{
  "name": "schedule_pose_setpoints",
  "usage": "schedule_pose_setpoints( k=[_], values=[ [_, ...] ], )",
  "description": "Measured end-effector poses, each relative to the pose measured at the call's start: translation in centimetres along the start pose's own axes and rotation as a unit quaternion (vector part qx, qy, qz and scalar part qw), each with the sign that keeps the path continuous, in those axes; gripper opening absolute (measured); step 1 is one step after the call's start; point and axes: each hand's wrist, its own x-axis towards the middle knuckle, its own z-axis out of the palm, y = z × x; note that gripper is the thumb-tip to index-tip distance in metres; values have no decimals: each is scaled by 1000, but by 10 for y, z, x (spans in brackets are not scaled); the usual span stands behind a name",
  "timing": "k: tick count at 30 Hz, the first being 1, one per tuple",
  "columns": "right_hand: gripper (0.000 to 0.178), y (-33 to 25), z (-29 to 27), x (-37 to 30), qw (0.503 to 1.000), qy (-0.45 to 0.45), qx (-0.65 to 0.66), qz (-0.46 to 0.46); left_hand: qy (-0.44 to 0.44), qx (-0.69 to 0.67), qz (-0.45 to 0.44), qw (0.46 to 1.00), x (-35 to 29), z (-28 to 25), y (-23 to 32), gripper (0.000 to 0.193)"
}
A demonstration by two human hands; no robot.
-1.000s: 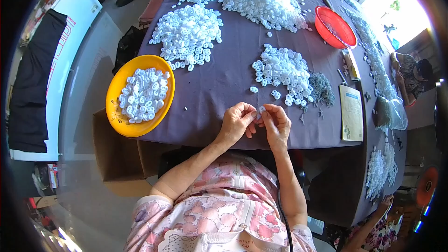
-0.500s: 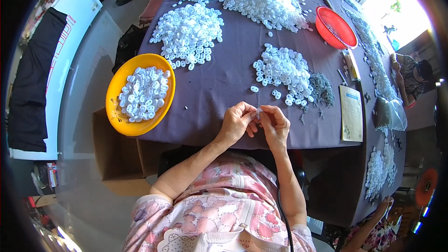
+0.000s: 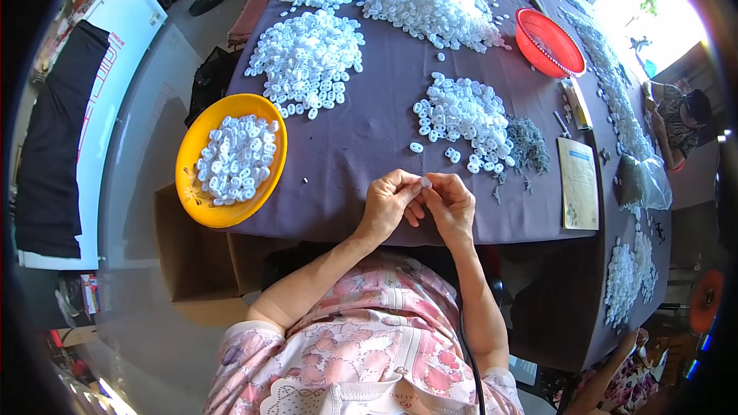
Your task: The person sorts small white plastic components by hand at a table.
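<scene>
My left hand (image 3: pixel 388 204) pinches a small white oval plastic piece (image 3: pixel 425 182) between thumb and forefinger, just above the table's near edge. Close against it, my right hand (image 3: pixel 452 207) is also closed in a pinch, its fingertips meeting at the piece. Whatever the right fingers hold is too small to make out. Just beyond both hands spreads a pile of white oval pieces with two holes (image 3: pixel 463 119). Beside that pile, on its right, lies a heap of tiny grey parts (image 3: pixel 528 144). At the left, a yellow bowl (image 3: pixel 189 194) contains many white pieces.
Larger white heaps (image 3: pixel 306 58) cover the far part of the dark tablecloth (image 3: pixel 346 161). A red basket (image 3: pixel 573 61) and a beige booklet (image 3: pixel 578 184) lie to the right. An open cardboard box (image 3: pixel 192 253) stands below the bowl. Another person (image 3: pixel 680 119) sits at far right.
Both hands stay together in nearly the same place. The white piece shows slightly more clearly at the left fingertips. The whole view has shifted a little.
</scene>
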Motion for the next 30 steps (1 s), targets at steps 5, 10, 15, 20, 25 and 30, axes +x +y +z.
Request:
schedule_pose_setpoints(
  k=[5,10,15,20,25,30],
  values=[
    [11,-11,-8,-2,993,-3,-115,-16,-13,79,0,997,-1,4,2,12],
    [17,-27,-21,-4,946,-39,-310,-86,-24,288,147,946,-3,8,3,16],
    [21,-19,-29,-15,906,-52,-377,-183,-15,391,227,892,-3,14,-10,10],
    [20,-11,-24,-20,906,-12,-360,-224,-23,348,228,909,-2,10,-13,9],
    [17,-10,-27,-21,929,-1,-311,-203,-23,347,227,910,-3,10,-13,10],
    [15,-7,-25,-22,928,14,-316,-197,-25,353,235,905,-2,9,-14,10]
  ],
)
